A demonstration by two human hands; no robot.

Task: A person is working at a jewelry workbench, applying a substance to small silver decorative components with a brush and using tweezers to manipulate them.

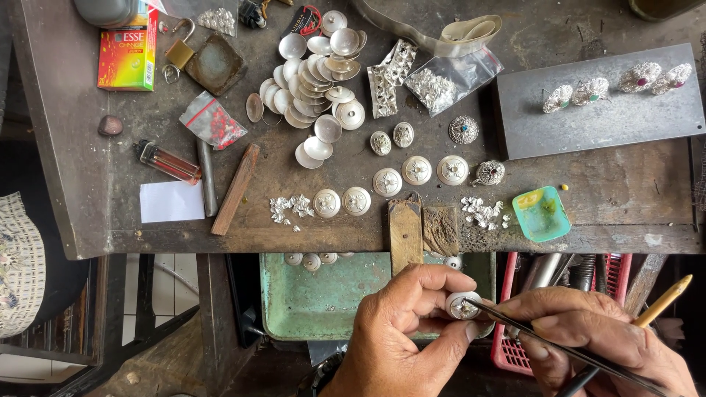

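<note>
Near the green tray (309, 301), the left hand (401, 331) pinches a small silver dome (462, 306) by its rim between thumb and fingertips — likely light, thin, easily dented — while the right hand (588, 342) closes narrowly on fine tweezers (529, 334) touching its top.

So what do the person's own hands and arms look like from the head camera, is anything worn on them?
Both hands are bare: no gloves show on the left hand or the right hand. No ring is visible on the fingers that show. No sleeve reaches into view; the wrists run out at the bottom edge of the frame. Something dark sits by the left wrist at that edge, but it is too cut off to tell what it is.
</note>
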